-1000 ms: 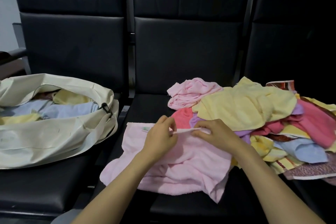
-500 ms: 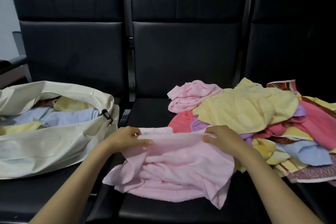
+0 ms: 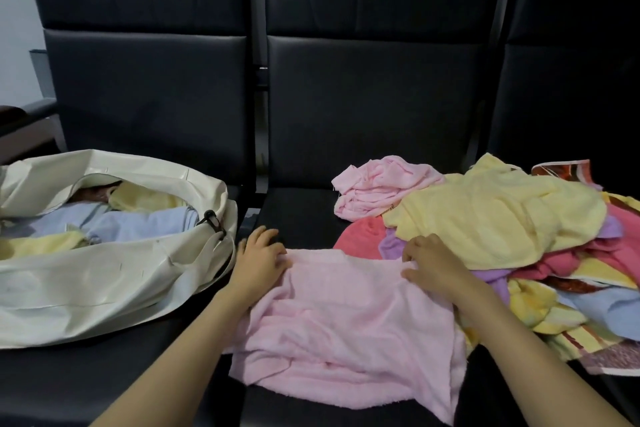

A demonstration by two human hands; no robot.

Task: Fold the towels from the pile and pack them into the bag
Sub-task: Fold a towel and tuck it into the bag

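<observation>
While folded towels (image 3: 138,225) already sit in the cream fabric bag (image 3: 86,281) left of the fingers, the left hand (image 3: 258,260) and right hand (image 3: 434,263) pinch the far corners of a crumpled pale-pink terry towel (image 3: 346,315) — the heaped multicoloured pile (image 3: 495,218) just right of them awaits folding.

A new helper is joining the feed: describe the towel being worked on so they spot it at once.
Find the middle black seat of the row. On its front half, left of the mixed pile, lies the pale pink towel. Unlike the crumpled pink one behind, it is spread out nearly flat.
</observation>
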